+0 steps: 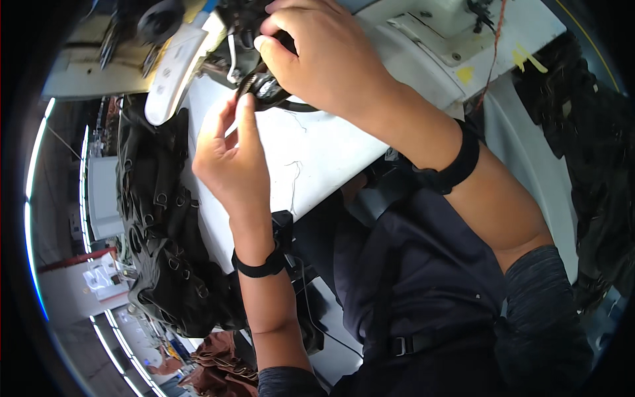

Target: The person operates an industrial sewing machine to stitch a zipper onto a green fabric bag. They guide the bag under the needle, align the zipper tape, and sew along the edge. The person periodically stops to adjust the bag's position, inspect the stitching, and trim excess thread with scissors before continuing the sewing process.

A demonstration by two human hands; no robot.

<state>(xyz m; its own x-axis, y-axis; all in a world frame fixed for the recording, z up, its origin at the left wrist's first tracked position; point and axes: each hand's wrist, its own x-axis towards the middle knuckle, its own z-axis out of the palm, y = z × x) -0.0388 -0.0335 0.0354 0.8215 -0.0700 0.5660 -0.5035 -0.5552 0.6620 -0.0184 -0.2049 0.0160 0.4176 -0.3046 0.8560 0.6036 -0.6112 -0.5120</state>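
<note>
Over the white counter (331,149), my left hand (231,155), nearly pinched, and right hand (324,59), half curled, work at a dark, shiny piece (266,91), their hold unclear.

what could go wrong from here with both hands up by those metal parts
The left hand and right hand are both close to the shiny metal parts, so the fingers might get pinched or scraped if something there moved. Loose threads on the white table could cling to the work or tangle. The reddish cord appears near the right wrist's black band, so it might snag if that arm swings outward.
</note>
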